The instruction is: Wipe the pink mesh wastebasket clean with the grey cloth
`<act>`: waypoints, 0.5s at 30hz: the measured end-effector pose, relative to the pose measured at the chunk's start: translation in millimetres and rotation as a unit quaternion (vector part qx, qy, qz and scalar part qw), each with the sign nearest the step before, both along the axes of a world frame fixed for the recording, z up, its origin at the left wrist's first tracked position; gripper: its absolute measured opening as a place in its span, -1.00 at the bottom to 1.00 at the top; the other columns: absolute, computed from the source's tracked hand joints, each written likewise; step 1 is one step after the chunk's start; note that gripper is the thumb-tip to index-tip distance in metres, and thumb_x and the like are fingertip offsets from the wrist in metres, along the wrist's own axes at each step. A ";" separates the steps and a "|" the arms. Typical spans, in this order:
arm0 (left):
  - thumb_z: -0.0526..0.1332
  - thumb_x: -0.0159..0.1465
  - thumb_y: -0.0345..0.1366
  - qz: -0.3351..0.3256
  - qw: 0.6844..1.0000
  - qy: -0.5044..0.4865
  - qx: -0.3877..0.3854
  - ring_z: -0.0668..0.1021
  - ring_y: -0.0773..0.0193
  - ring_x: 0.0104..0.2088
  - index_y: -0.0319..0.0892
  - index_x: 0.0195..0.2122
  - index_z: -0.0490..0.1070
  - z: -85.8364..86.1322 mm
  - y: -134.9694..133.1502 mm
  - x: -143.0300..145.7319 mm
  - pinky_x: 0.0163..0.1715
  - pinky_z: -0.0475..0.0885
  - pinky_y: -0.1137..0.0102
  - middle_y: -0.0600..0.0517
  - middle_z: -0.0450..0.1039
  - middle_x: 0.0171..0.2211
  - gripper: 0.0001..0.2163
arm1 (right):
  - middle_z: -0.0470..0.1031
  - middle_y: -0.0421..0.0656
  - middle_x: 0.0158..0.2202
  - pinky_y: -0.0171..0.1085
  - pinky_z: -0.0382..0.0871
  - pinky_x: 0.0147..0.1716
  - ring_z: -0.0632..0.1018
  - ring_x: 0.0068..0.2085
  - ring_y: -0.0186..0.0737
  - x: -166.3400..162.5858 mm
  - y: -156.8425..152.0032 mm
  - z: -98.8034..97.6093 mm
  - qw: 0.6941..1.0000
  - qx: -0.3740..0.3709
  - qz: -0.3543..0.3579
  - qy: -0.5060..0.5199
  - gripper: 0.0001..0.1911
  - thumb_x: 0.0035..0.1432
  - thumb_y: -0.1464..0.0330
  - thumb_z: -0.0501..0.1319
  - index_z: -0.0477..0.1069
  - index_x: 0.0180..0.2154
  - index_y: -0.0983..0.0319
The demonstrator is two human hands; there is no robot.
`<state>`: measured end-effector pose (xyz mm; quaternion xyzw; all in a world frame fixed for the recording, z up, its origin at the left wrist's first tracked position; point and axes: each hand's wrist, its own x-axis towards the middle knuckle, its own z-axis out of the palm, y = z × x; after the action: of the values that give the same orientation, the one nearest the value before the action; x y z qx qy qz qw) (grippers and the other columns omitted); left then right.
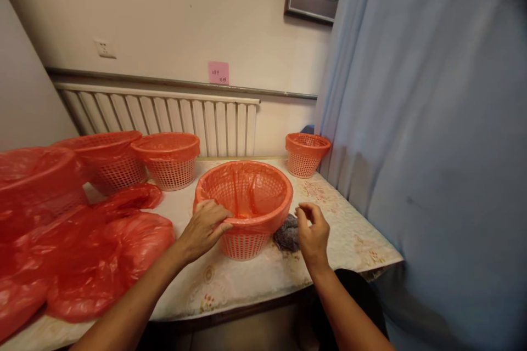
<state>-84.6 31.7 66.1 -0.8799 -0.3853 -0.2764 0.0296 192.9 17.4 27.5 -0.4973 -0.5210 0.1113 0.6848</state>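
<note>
The basket (245, 245) stands on the table (346, 241) before me, with a red plastic liner (257, 224) inside, folded over its rim. My left hand (208, 223), half bent, lies on this rim; I cannot tell if it grips. My right hand (313, 233) is loosely curled beside, holding nothing. The pink note (218, 72) carries handwriting too small to read surely.

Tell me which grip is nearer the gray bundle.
Right. The right grip is beside the gray bundle; the left grip is farther left, at the center basket's rim.
</note>
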 end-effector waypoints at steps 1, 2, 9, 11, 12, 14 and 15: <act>-0.02 0.35 -0.09 0.002 1.000 0.000 0.001 0.37 0.19 -0.31 -0.15 -0.34 0.39 -0.1 -0.3 0.2 -0.16 0.21 0.21 0.04 0.40 -0.40 -0.70 | 0.46 -0.12 -0.25 -0.18 0.33 -0.15 0.47 -0.21 -0.17 -3.9 -3.4 12.1 0.994 0.039 0.032 -0.100 -0.87 0.18 0.36 0.13 0.39 -0.21 0.17; -0.02 0.35 -0.09 0.002 1.000 -0.001 0.002 0.37 0.19 -0.31 -0.15 -0.34 0.38 0.0 -0.6 0.1 -0.16 0.20 0.22 0.04 0.40 -0.40 -0.70 | 0.46 -0.09 -0.21 -0.16 0.30 -0.12 0.45 -0.17 -0.15 -9.0 -5.5 22.3 0.976 0.072 0.070 -0.195 -0.84 0.21 0.36 0.10 0.38 -0.16 0.17; -0.05 0.35 -0.04 -0.015 1.000 -0.003 0.010 0.36 0.21 -0.34 -0.15 -0.38 0.36 -0.2 2.9 -2.5 -0.20 0.21 0.25 0.05 0.38 -0.43 -0.65 | 0.40 -0.09 -0.36 -0.18 0.17 -0.26 0.33 -0.30 -0.16 -17.8 24.5 27.7 0.792 0.107 0.166 -0.577 -0.65 0.33 0.18 -0.08 0.38 -0.22 0.23; -0.06 0.35 -0.04 -0.023 1.000 -0.003 0.012 0.35 0.23 -0.36 -0.16 -0.40 0.36 -1.2 7.2 -3.5 -0.22 0.20 0.26 0.06 0.38 -0.44 -0.63 | 0.37 -0.09 -0.37 -0.18 0.16 -0.25 0.31 -0.31 -0.16 -5.3 38.3 22.6 0.790 0.109 0.154 -0.583 -0.56 0.33 0.12 -0.14 0.36 -0.29 0.24; -0.06 0.35 -0.04 -0.027 1.000 -0.004 0.010 0.35 0.24 -0.36 -0.16 -0.41 0.35 -1.7 9.5 -4.4 -0.22 0.20 0.27 0.07 0.37 -0.45 -0.63 | 0.36 -0.10 -0.37 -0.18 0.16 -0.24 0.30 -0.31 -0.17 1.5 43.9 21.2 0.792 0.111 0.157 -0.579 -0.53 0.33 0.09 -0.16 0.35 -0.32 0.24; -0.05 0.35 -0.05 -0.032 0.999 -0.004 0.005 0.35 0.25 -0.36 -0.15 -0.42 0.35 -2.1 13.8 -8.0 -0.22 0.20 0.28 0.09 0.36 -0.45 -0.64 | 0.34 -0.10 -0.37 -0.19 0.16 -0.23 0.29 -0.30 -0.17 12.6 51.5 20.2 0.798 0.113 0.162 -0.570 -0.49 0.32 0.05 -0.20 0.32 -0.36 0.24; -0.04 0.35 -0.05 -0.034 0.999 -0.004 0.004 0.35 0.25 -0.36 -0.15 -0.42 0.34 -1.6 15.5 -10.4 -0.22 0.20 0.28 0.09 0.36 -0.45 -0.65 | 0.33 -0.10 -0.37 -0.19 0.16 -0.22 0.28 -0.30 -0.17 15.8 53.1 20.1 0.801 0.113 0.160 -0.566 -0.48 0.31 0.04 -0.21 0.31 -0.37 0.24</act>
<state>-94.9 47.2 64.5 -0.8913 -0.3538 -0.2828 0.0220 208.7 70.6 47.6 -0.2999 -0.8971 -0.1414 0.2920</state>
